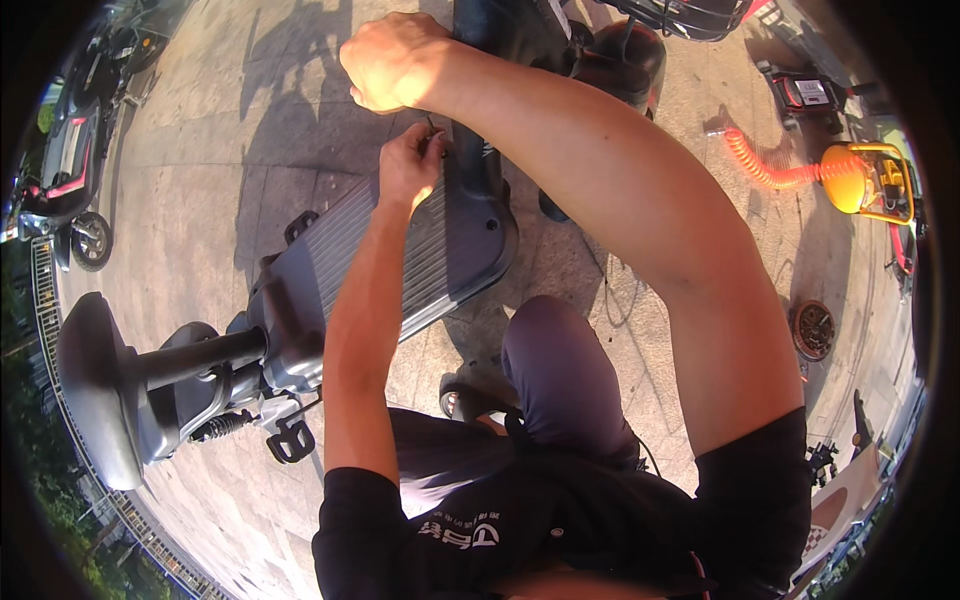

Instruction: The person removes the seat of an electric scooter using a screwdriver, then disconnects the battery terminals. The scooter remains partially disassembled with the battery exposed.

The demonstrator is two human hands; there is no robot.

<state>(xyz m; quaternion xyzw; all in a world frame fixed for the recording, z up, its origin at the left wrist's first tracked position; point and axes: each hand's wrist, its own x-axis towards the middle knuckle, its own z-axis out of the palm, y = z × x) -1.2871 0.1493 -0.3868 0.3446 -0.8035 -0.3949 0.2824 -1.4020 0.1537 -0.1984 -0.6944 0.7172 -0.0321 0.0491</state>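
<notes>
Top: black short-sleeved shirt, the fabric creased and bunched across the front.
Sleeves: both end above the elbow; left sleeve and right sleeve are plain black, hems loose.
Marking: a small pale printed emblem on the chest, seen upside down from above.
Trousers: grey-purple cloth over the raised knee, smooth, with soft folds lower down.
Forearms: bare, no watch, band or glove on either.
Left hand: bare, no ring visible.
Right hand: bare, no ring visible.
</notes>
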